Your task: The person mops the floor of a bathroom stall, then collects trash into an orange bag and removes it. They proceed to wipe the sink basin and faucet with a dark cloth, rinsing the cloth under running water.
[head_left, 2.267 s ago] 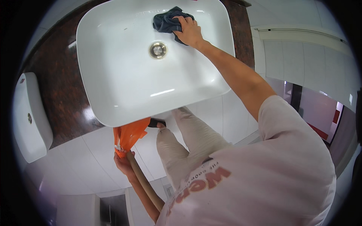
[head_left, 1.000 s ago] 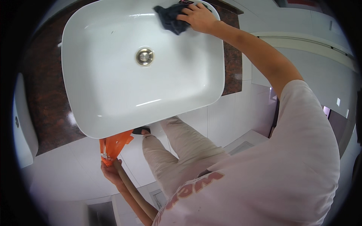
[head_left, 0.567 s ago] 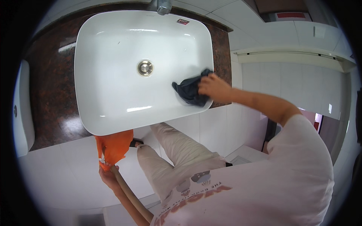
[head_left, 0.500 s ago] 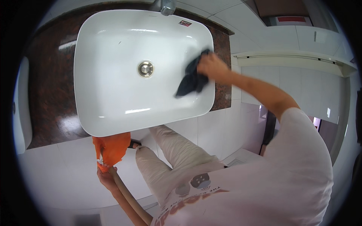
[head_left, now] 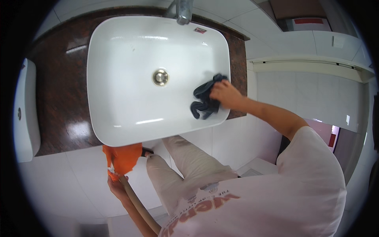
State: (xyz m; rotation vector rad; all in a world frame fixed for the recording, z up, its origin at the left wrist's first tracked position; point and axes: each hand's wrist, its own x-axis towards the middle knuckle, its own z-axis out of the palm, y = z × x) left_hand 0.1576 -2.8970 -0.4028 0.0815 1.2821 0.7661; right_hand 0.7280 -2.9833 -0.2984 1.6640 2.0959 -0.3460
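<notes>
My right hand (head_left: 227,94) is closed on a dark navy cloth (head_left: 206,94) at the right side of a white basin (head_left: 122,83). The cloth is bunched and lies against the basin's inner right wall, with a loose loop hanging toward the front. Below the basin's front left edge, my left hand (head_left: 117,185) grips the lower end of a limp orange cloth-like piece (head_left: 125,160). A small white part shows on it near my fingers. Whether the orange piece is a cloth or a bag I cannot tell; the basin rim borders its top.
A metal drain (head_left: 160,77) sits in the basin floor, and a grey faucet (head_left: 183,12) stands at the back rim. Dark reddish stone countertop (head_left: 59,98) surrounds the basin. At the far left is a white rounded fixture (head_left: 25,114).
My right hand and the dark cloth have moved toward me along the basin's right side, and the cloth is more bunched. The left hand still holds the orange piece; the whole view has shifted slightly.
</notes>
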